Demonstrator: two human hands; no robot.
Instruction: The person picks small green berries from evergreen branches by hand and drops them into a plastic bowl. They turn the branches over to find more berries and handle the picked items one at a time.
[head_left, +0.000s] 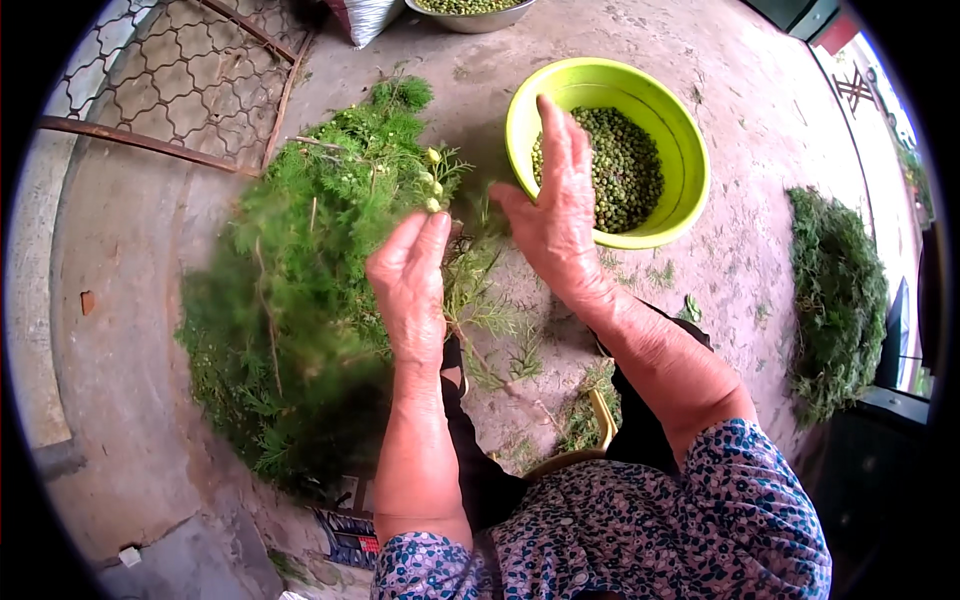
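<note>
My left hand (408,285) pinches a leafy green sprig between thumb and fingers, with a few pale green cones (432,186) showing just past the fingertips. To its right, my right hand (556,205) has its fingers stretched out and holds nothing; it hovers over the near left rim of a lime-green plastic basin (684,145). Inside the basin lie many small round green cones (630,165), partly hidden by that hand. Feathery cut evergreen branches (285,270) form a big heap under and left of my left hand.
Another heap of greenery (838,300) lies at the far right. At the back are a metal bowl (490,20) of green cones and a white sack (370,18). A rusty-framed wire grille (190,85) is at upper left. Leaf scraps litter the concrete floor (740,250).
</note>
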